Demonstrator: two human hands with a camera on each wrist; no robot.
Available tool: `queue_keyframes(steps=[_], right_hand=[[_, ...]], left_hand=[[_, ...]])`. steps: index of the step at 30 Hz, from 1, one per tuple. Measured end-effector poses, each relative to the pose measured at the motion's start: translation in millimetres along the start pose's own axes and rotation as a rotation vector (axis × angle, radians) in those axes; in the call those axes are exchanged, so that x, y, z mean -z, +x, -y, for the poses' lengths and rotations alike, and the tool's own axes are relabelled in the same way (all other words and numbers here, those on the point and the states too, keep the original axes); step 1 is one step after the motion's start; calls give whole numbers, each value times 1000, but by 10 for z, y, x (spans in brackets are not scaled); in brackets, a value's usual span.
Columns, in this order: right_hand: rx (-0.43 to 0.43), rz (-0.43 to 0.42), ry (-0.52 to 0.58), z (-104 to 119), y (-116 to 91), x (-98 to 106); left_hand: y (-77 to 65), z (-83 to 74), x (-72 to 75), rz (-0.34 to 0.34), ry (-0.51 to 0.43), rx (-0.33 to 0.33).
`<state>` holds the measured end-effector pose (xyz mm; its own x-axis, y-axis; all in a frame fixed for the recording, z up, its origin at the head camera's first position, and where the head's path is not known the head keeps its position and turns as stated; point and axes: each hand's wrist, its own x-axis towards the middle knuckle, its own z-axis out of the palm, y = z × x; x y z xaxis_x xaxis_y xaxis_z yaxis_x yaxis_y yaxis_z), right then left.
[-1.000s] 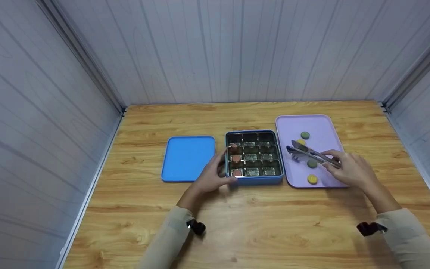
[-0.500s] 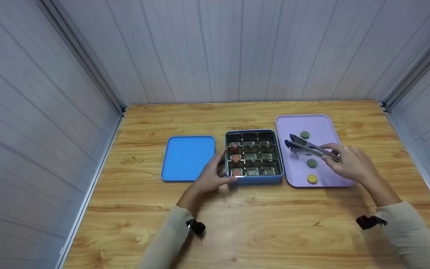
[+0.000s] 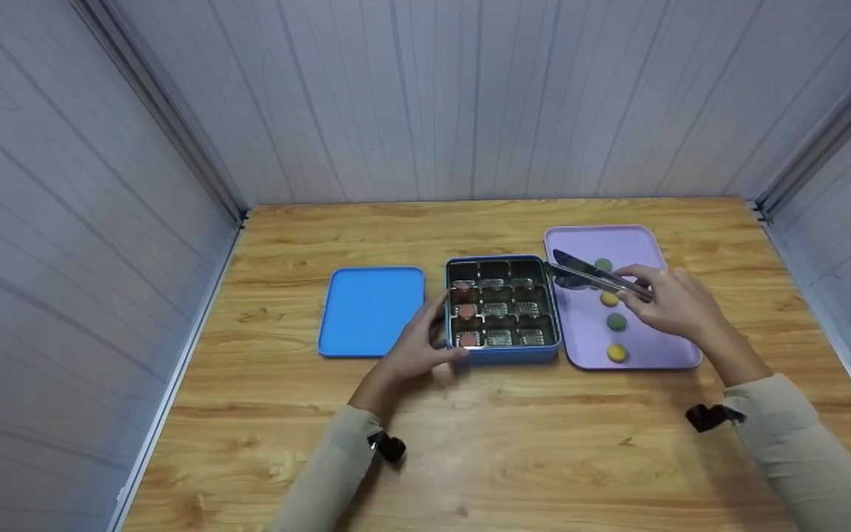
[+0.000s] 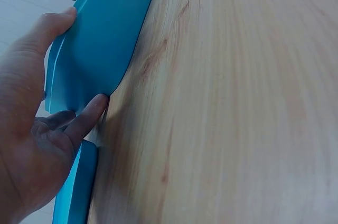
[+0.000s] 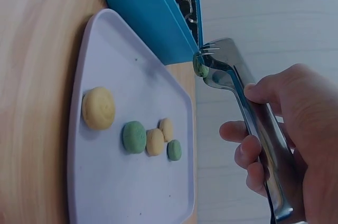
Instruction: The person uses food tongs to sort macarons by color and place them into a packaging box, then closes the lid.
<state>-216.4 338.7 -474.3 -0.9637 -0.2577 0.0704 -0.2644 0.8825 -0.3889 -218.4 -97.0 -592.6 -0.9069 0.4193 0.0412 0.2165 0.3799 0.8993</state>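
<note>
My right hand point(image 3: 673, 303) grips metal tongs point(image 5: 269, 147), which pinch a green macaron point(image 5: 199, 66) at their tips. In the head view the tips are at the right rim of the open blue box point(image 3: 508, 356), above the edge of the lilac tray point(image 3: 658, 351). My left hand point(image 3: 419, 347) holds the box's near left corner, thumb on the front and fingers along the side. A black and gold divider insert point(image 3: 497, 294) fills the box. Reddish macarons point(image 3: 467, 312) sit in its left column. Yellow macarons point(image 5: 99, 108) and green macarons point(image 5: 134, 137) lie on the tray.
A flat blue lid point(image 3: 370, 314) lies left of the box on the wood table point(image 3: 514, 443). The lilac tray stands close against the box's right side. Pale panel walls point(image 3: 425, 103) enclose the table at the back and both sides.
The right hand has lifted the tongs with the green macaron and moved left and away, from over the tray to the box's right rim. The left hand and box have stayed put.
</note>
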Motion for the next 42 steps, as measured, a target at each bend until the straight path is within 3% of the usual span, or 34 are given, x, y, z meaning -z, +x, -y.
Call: queue_keyframes(steps=[5,11,27,36,42], right_hand=[[57,-17,-11,75,113,-17],[86,-11,-8,156,230,-69],[125,-9,-16,448,487,-267],[176,-41,-14,572,589,-427],[190,-41,-17,611,634,-482]], left_hand=[[20,82,-5,-8,-13,-38],[-9,-29,8,6,-14,-3],[-27,-5,17,7,-30,15],[-24,80,22,-12,-12,-32],[-27,27,28,-1,-22,-8]])
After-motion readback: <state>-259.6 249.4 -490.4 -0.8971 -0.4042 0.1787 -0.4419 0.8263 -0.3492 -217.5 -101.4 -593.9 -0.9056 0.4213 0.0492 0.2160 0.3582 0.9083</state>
